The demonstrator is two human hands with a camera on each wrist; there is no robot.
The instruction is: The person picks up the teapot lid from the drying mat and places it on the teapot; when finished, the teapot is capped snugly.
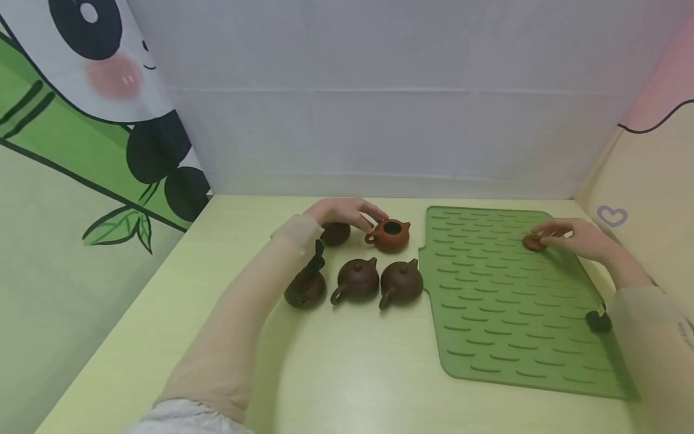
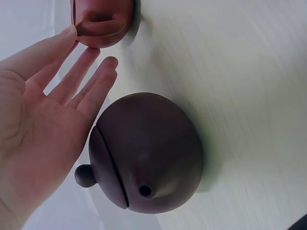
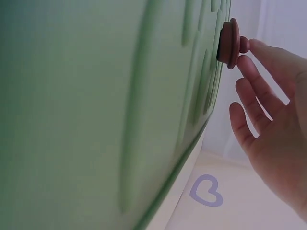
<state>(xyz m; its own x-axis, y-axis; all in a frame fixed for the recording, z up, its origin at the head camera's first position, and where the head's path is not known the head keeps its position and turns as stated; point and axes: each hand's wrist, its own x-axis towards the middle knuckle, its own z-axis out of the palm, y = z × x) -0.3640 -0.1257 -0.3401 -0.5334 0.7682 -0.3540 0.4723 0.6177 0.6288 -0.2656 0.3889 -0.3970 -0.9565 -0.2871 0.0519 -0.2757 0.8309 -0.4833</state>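
A reddish-brown teapot [image 1: 391, 235] stands lidless beside the mat. My left hand [image 1: 347, 211] touches it near the handle with thumb and fingertips, the fingers fairly straight in the left wrist view. Right below those fingers there sits a dark brown lidded teapot [image 2: 148, 153], partly hidden by the hand in the head view. On the right, my right hand [image 1: 580, 238] pinches the knob of a small reddish-brown lid [image 1: 534, 243] between thumb and finger. The lid [image 3: 228, 44] is at the far right part of the green mat [image 1: 488, 289], its underside close against the surface.
Three more dark brown lidded teapots stand nearer me: one [image 1: 305, 292] under the left forearm, a middle one [image 1: 358, 280] and another [image 1: 402, 282] by the mat's left edge. A pale wall [image 1: 379, 138] rises behind the table [image 1: 347, 361]; printed side panels flank it.
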